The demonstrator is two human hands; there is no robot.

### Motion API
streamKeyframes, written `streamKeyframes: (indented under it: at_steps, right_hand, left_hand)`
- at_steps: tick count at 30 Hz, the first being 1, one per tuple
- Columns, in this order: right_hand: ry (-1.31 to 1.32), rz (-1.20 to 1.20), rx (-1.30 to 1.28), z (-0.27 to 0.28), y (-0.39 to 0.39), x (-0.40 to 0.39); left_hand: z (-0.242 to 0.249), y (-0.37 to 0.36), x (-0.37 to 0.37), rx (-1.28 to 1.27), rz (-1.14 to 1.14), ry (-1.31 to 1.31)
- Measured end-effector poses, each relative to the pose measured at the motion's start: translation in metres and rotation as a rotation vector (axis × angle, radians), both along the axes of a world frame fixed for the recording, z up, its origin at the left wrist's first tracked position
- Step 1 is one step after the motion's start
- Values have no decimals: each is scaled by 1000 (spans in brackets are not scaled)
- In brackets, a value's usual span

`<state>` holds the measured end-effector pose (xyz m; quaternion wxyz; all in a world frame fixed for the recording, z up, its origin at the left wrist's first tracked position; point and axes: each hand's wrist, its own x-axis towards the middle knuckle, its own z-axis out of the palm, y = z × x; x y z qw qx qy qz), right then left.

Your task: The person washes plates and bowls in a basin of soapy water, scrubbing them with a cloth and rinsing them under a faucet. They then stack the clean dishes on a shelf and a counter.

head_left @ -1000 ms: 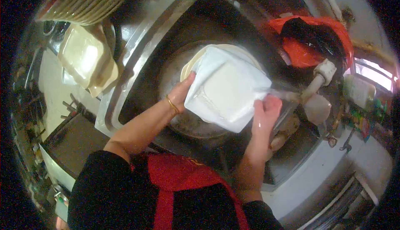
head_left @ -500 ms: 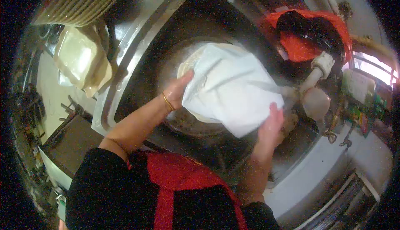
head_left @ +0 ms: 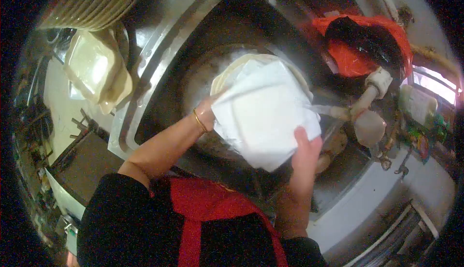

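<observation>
A white, squarish plate (head_left: 268,114) with an uneven rim is tilted between my hands over the sink. My left hand (head_left: 208,113), with a gold bangle at the wrist, grips its left edge, the fingers partly hidden behind it. My right hand (head_left: 307,148) is closed on the lower right corner, its thumb on the upper face and its fingers out of sight underneath. Pale rounded rims (head_left: 249,59) of other dishes show behind the plate, inside a dark round basin (head_left: 193,81). The tap spout (head_left: 336,112) reaches close to the plate's right edge.
The metal sink rim (head_left: 159,49) runs along the left. Beyond it lie cream wavy-edged dishes (head_left: 94,66) and a ribbed stack (head_left: 96,1). A red plastic bag (head_left: 348,59) with something black in it sits at the back right, near the white tap fitting (head_left: 379,82).
The plate has turned and shifted a little down and left, showing its face more squarely. My right hand has moved lower and left with it; my left hand keeps its edge.
</observation>
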<state>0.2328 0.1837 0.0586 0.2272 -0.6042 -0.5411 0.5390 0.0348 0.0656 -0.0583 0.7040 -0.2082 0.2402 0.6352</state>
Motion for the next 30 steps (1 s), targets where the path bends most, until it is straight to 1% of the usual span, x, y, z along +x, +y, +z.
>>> streamKeyframes:
  at_steps: [1,2,3,4,6,7,9,10,12,14,15,16,17,19,20,22,24,26,27,29,30]
  right_hand:
    - [52,-26,-32,5,-1,11]
    - [-41,-157,-80,18,1,18]
    - [-134,-283,-126,32,5,25]
    - [-136,-280,-125,33,10,48]
    - [29,-286,-93,26,17,93]
    - [29,-290,-93,27,15,92]
    - [300,-148,-102,31,8,91]
    - [306,-157,-96,28,6,88]
    - [48,-385,-209,18,7,70]
    - [176,-119,-135,-19,7,63]
    - [303,-73,-186,-21,5,43]
    - [434,-21,-234,-23,4,23]
    - [441,-26,-223,-29,3,11]
    - [67,172,290,-33,1,-4]
    - [67,165,296,-26,-1,-5]
    - [-127,69,593,-2,-5,-8]
    - [-298,259,1303,39,7,1]
    - [-723,415,1541,100,21,-8]
    - [-734,391,1539,118,27,-20]
    - [-853,951,1499,143,47,-46]
    - [-873,919,1492,154,44,-55]
  left_hand:
    - [12,0,-3,-98,-78,89]
    - [6,-2,-4,-99,-75,87]
    - [-4,-5,-5,-28,-62,48]
    - [-11,-8,-9,43,-55,9]
    - [-8,-10,-18,56,-89,-9]
    - [-5,-11,-21,47,-76,11]
    - [-2,-10,-21,44,-75,37]
    - [0,-9,-18,2,-71,26]
    - [8,-7,-11,-37,-79,19]
    - [21,-5,-3,-14,-111,14]
    - [25,-5,1,-8,-123,20]
    - [28,-3,4,34,-90,35]
    - [28,-3,4,77,-55,47]
    - [24,-6,-1,102,-47,31]
    - [25,-6,-5,126,-33,11]
    - [33,-4,-11,179,-42,35]
    - [40,0,-20,201,55,32]
    - [49,4,-28,227,77,48]
    - [53,4,-32,235,84,62]
    - [61,2,-37,244,81,82]
    - [63,-2,-38,244,77,91]
